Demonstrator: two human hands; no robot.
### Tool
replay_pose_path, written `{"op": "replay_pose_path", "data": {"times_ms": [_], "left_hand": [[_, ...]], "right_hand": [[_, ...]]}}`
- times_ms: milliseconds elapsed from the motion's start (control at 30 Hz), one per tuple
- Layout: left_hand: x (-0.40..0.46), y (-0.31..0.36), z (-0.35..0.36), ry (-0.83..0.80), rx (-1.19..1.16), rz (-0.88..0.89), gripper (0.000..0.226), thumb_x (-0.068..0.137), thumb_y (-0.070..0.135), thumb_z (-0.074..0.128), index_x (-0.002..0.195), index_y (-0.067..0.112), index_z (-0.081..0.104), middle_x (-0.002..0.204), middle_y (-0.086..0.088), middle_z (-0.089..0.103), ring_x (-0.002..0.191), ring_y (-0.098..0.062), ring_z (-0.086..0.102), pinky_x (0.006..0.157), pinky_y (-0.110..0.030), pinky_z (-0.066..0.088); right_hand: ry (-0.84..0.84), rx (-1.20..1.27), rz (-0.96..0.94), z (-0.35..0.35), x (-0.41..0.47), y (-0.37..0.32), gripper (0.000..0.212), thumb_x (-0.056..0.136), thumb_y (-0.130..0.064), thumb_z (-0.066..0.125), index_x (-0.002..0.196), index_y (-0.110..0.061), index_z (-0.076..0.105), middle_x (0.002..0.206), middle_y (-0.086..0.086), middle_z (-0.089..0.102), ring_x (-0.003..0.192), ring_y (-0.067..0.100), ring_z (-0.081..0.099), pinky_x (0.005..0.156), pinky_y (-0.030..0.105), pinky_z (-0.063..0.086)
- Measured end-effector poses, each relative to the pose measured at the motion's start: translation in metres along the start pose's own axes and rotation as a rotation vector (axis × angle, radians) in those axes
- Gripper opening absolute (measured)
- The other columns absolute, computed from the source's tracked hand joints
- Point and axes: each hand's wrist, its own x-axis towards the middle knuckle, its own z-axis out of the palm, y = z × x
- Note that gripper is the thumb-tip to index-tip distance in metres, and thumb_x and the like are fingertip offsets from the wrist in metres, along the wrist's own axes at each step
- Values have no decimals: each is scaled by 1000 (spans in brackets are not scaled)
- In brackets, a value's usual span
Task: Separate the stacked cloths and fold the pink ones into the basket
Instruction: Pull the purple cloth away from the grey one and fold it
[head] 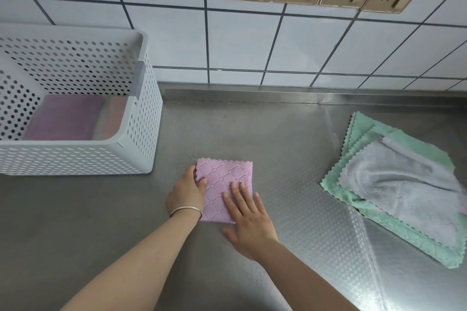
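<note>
Folded pink cloth (222,184) flat, right of basket (141,118).

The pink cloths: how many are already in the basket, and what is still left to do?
At least one folded pink cloth lies in the white perforated plastic basket. The left hand grips and the right hand presses a folded pink quilted cloth on the steel counter. The green-and-grey cloth stack remains.
</note>
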Motion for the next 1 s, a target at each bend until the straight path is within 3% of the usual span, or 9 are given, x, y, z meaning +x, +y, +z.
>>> {"op": "replay_pose_path", "data": {"times_ms": [133,233,433,567,733,800,867,933,1000], "left_hand": [[0,3,-3,-5,154,6,43,93,45,41,132,25,40,129,-5,54,109,-32,56,84,-37,45],[1,4,-4,-19,123,-23,42,93,44,44,130,25,43,127,-5,57,108,-32,57,83,-36,45],[7,-4,-8,-71,-132,-56,38,91,37,52,128,27,51,119,-3,64,105,-30,59,85,-32,44],[11,-10,-9,-59,-169,-70,32,91,33,52,121,23,57,118,-4,65,104,-30,59,84,-31,44],[13,-9,-8,-31,-130,-76,26,90,33,52,113,23,59,110,-5,66,97,-30,60,74,-29,42],[12,-11,-6,7,-162,-74,26,87,35,56,108,20,59,109,-6,64,99,-30,57,75,-31,45],[10,-14,-6,77,-139,-101,33,81,41,62,104,18,59,114,-10,55,109,-31,49,82,-37,45],[7,-16,-7,113,-78,-140,37,78,48,62,101,20,61,117,-11,49,115,-31,43,86,-39,43],[3,-18,-9,82,-7,-152,37,79,53,59,100,23,65,121,-9,47,116,-29,41,88,-37,42]], "right_hand": [[-134,-148,-57,-4,6,4,84,76,-65,3,141,-23,-28,154,4,-26,138,22,-32,113,46,-17],[-198,-137,-68,-16,6,1,88,61,-66,-11,136,-23,-31,150,2,-35,135,21,-37,111,44,-20],[-152,127,8,-33,11,-5,96,64,-66,-3,150,-28,7,157,-7,-13,144,12,-17,116,33,-8],[-170,167,24,-39,10,-9,64,93,-53,29,150,-27,14,158,-8,-7,145,9,-10,117,30,0],[-106,259,59,-39,14,-11,51,95,-32,43,145,-27,31,157,-9,9,145,11,6,115,29,16],[80,407,169,-38,16,-12,43,92,-19,47,135,-20,46,149,-3,32,135,18,29,104,28,34],[282,536,401,-39,22,-12,35,90,-14,48,125,-14,53,129,4,49,118,23,46,90,30,40],[311,727,662,-44,30,-9,31,92,-17,47,122,-11,53,122,6,54,111,25,52,86,29,39],[221,912,817,-46,37,-6,31,94,-21,44,122,-11,53,121,7,58,112,26,54,85,27,38]]}}
